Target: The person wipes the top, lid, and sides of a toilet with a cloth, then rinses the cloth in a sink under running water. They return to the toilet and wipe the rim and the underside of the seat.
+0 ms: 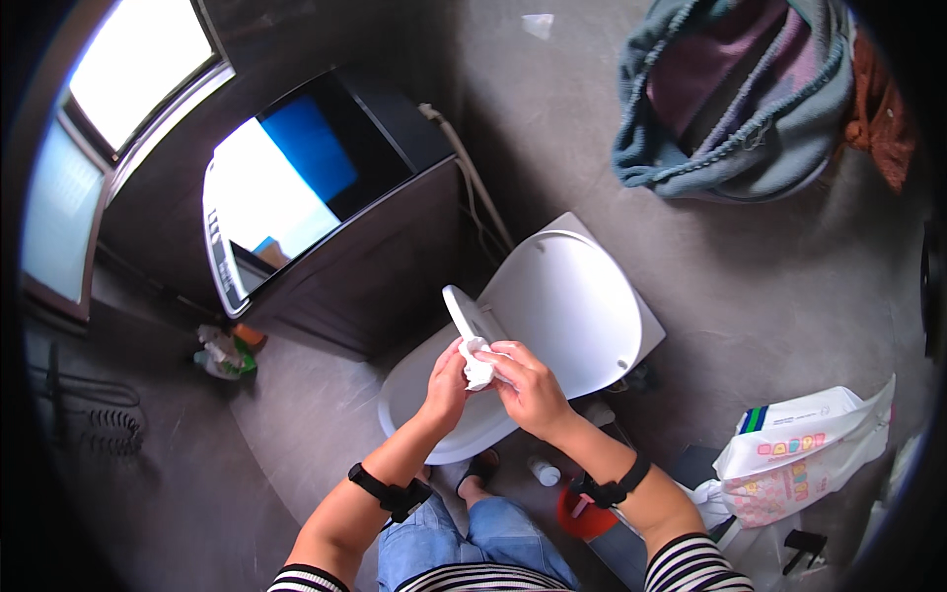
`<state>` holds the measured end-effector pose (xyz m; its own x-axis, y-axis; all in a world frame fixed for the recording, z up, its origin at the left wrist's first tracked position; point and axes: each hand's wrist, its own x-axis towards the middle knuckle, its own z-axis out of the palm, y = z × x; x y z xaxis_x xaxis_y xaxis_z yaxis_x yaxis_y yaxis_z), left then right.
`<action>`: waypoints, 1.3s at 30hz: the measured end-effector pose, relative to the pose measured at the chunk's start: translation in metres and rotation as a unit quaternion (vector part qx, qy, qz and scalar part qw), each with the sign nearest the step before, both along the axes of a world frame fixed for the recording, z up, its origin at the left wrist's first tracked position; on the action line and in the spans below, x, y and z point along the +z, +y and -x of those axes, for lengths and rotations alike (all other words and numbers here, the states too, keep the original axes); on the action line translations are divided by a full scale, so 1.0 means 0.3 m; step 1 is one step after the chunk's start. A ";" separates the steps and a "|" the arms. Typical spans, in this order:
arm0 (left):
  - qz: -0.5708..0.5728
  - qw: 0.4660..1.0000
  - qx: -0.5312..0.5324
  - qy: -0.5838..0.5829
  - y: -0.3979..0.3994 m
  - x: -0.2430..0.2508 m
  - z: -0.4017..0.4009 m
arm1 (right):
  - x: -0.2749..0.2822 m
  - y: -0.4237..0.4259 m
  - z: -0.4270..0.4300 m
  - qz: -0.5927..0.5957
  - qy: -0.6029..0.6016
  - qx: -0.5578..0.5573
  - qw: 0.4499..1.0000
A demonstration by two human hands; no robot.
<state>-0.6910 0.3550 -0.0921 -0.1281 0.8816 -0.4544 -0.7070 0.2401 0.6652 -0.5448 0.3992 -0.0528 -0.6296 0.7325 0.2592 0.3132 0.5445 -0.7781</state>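
A crumpled white tissue [478, 364] is pinched between my left hand [447, 388] and my right hand [530, 385]. Both hands are close together above the bowl of a white toilet [484, 436]. Just beyond my fingers, the toilet seat [462, 311] shows edge-on, tilted up from the bowl. Its lower part is hidden behind the tissue and hands, and I cannot tell whether my left fingers touch it. The toilet lid [573, 311] is raised, its inner face towards me.
A top-loading washing machine [414, 222] stands left of the toilet, with a hose [473, 177] behind. A blue-grey fabric bag [799, 155] is at upper right. A white bottle [544, 471], a red container [584, 518] and a printed plastic package [803, 459] are at lower right.
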 end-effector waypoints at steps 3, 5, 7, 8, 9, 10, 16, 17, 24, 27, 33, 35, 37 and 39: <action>0.052 0.995 0.062 0.048 -0.143 -0.050 0.093 | -0.049 -0.065 0.110 0.093 -0.001 0.073 0.993; 0.026 0.983 0.092 0.157 -0.255 -0.202 0.229 | -0.145 -0.131 0.214 -0.075 -0.027 0.144 0.986; 0.072 0.977 0.086 0.183 -0.320 -0.233 0.306 | -0.233 -0.203 0.299 -0.013 -0.020 0.170 0.985; 0.114 0.954 0.057 0.273 -0.355 -0.241 0.327 | -0.271 -0.234 0.340 -0.025 -0.041 0.181 0.982; 0.122 0.953 0.060 0.271 -0.388 -0.237 0.350 | -0.314 -0.263 0.385 -0.036 -0.061 0.191 0.979; 0.153 0.954 0.039 0.254 -0.416 -0.240 0.370 | -0.365 -0.276 0.431 -0.040 -0.066 0.191 0.979; 0.232 0.953 -0.020 0.194 -0.583 -0.556 0.561 | -0.731 -0.278 0.670 -0.031 -0.067 0.207 0.976; 0.239 0.952 -0.022 0.190 -0.619 -0.624 0.586 | -0.789 -0.285 0.696 -0.060 -0.059 0.163 0.983; 0.211 0.853 -0.187 0.440 -0.658 -0.776 0.663 | -1.028 -0.401 0.759 -0.037 -0.143 0.122 0.982; 0.146 0.791 -0.235 0.546 -0.690 -0.909 0.679 | -1.134 -0.414 0.761 -0.047 -0.176 0.138 0.974; 0.023 0.749 -0.235 0.620 -0.523 -0.986 0.667 | -1.383 -0.185 0.699 -0.203 -0.261 0.230 0.915; 0.005 0.744 -0.233 0.626 -0.445 -0.992 0.643 | -1.465 0.003 0.608 -0.193 -0.357 -0.025 0.914; -0.008 0.729 -0.239 0.641 -0.408 -1.026 0.665 | -1.445 0.140 0.493 -0.306 -0.341 -0.220 0.861; 0.013 0.699 -0.272 0.662 -0.356 -1.041 0.653 | -1.426 0.151 0.479 -0.226 -0.353 -0.238 0.876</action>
<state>-0.8870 0.2481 -0.4045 -0.1015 0.9569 -0.2721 0.7229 0.2588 0.6406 -0.6886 0.4445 -0.4805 -0.4015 0.8782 0.2601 0.9045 0.4248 -0.0382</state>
